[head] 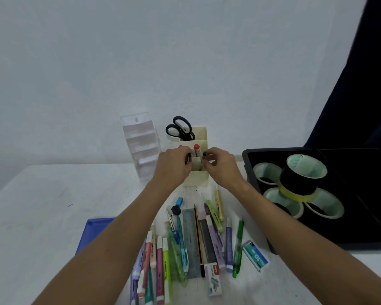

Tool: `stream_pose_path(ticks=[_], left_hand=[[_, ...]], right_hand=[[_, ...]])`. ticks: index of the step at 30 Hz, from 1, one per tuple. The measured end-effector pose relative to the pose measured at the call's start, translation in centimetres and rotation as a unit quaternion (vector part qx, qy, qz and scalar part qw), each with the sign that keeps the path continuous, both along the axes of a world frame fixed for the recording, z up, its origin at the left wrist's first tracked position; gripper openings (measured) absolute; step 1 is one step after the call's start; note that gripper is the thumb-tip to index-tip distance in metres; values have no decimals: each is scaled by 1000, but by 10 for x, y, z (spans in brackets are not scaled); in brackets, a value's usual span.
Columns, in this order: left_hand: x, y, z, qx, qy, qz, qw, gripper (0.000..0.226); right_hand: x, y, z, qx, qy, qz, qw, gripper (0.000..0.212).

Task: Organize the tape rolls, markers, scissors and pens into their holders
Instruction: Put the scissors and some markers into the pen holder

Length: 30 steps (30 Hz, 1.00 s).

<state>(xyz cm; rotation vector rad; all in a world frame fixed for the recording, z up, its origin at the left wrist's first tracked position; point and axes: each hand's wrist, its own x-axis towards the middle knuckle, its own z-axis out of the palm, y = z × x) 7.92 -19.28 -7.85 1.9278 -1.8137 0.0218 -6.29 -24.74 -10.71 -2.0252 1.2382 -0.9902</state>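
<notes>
A cream desk holder (196, 181) stands at the table's middle back. Black-handled scissors (179, 128) stick out of its rear slot, and red-capped markers (197, 149) stand in the middle one. My left hand (173, 165) pinches a black-capped marker (189, 158) over the holder's front slot. My right hand (221, 166) pinches another black-capped marker (204, 157) beside it. Several pens and highlighters (180, 245) lie loose on the table in front. Tape rolls (302, 179) sit in a black tray (361, 216) at the right.
A clear tiered organizer (141, 146) stands left of the holder. A blue tray (92, 232) lies at the front left under my left forearm. A ruler (190, 238), staple boxes (254, 257) and a sharpener (176, 210) lie among the pens. A white wall rises behind.
</notes>
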Motion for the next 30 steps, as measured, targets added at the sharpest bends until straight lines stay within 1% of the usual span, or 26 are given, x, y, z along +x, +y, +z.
stream_pose_path(ticks=[3,6,10,13,15,18,20,23,26,30], left_hand=[[3,0,-2,0,-4,0,1000,24],[4,0,-4,18,16,4,1000,22],[5,4,-10,41,41,-1,998,29],[6,9,-12,44,41,-8,998,28],[7,12,-10,43,43,-11,998,33],[9,19,-8,37,54,-8,998,48],[11,25,-9,27,62,-6,998,53],[15,36,-9,25,73,5,997,59],[21,48,-8,25,85,20,996,58],[29,74,-6,59,102,28,993,51]], right_hand=[[3,1,0,1,14,19,1000,22],[6,2,0,7,24,36,999,22],[7,4,-4,17,28,44,998,19],[6,7,-6,20,49,48,997,22],[5,7,-3,28,57,50,997,27],[4,10,0,29,63,50,996,36],[3,15,3,23,55,51,997,37],[1,26,9,12,32,51,998,29],[1,42,17,6,30,66,997,21],[2,69,20,18,71,133,988,10]])
